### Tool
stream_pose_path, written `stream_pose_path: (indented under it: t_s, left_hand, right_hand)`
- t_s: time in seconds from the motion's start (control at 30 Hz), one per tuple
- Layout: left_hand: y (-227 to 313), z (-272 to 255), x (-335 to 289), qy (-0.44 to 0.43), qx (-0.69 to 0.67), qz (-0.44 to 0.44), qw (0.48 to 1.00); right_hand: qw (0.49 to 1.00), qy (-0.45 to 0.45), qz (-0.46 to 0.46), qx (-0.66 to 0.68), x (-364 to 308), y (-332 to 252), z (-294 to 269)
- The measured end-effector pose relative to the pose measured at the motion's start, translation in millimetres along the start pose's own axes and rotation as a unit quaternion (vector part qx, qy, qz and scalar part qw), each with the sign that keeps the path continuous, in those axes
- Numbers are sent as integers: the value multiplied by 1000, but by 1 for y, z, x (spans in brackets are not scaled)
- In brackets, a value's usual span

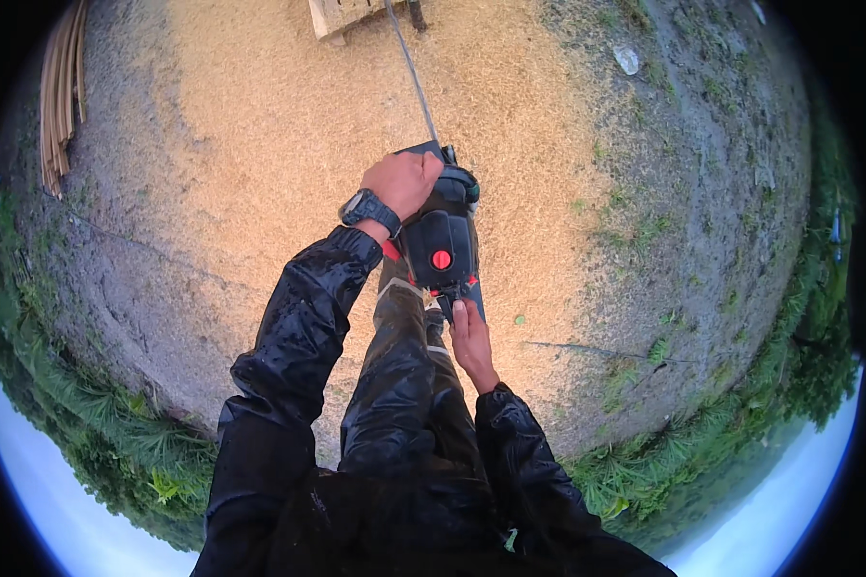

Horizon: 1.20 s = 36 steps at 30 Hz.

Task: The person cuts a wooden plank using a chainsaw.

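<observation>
A black chainsaw (440, 236) with a round red cap hangs in front of my legs. Its long thin guide bar (413, 75) points away from me, toward the far side. My left hand (404, 181), with a dark watch at the wrist, is closed around the front handle. Lower down, my right hand (471, 344) is wrapped round the rear handle; some of its fingers are hidden. Beyond the saw, a pale piece of cut wood (344, 13) shows at the top edge, beside the bar's far end. Whether the bar touches it, I cannot tell.
Yellow sawdust (289, 125) covers the ground around my feet. Long wooden poles or planks (60, 106) lie at the far left. A pale scrap (626, 61) lies on bare soil at the far right. Green plants (125, 433) border the ground.
</observation>
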<state>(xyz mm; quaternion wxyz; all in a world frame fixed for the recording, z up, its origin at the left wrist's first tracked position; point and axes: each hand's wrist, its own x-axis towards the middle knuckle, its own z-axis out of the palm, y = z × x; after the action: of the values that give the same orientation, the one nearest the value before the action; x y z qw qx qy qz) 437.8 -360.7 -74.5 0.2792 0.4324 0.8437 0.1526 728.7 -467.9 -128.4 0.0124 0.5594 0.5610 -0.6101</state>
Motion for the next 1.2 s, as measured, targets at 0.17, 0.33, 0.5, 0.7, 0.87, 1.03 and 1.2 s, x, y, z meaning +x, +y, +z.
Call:
stream_pose_path:
  t_s: [0.17,0.33,0.5,0.7,0.87,1.03,1.2]
  left_hand:
    - [-1,-4,15,1,6,20,1000]
    - [-5,-8,18,-10,108,90,990]
    - [-1,-10,26,-31,79,45,995]
    - [-2,-19,43,-6,61,31,998]
    - [-5,-25,53,-12,61,25,998]
    - [-8,-25,58,-19,136,97,986]
    - [-7,-31,71,28,48,62,997]
  right_hand:
    - [999,22,-45,-3,11,0,3]
    - [999,10,-49,11,18,-4,4]
    - [999,17,-34,11,24,-2,4]
    - [997,25,-65,-21,41,-15,4]
    - [998,27,-58,-17,48,-21,8]
    - [997,33,-61,-14,53,-18,11]
    - [998,35,-55,-15,63,-36,9]
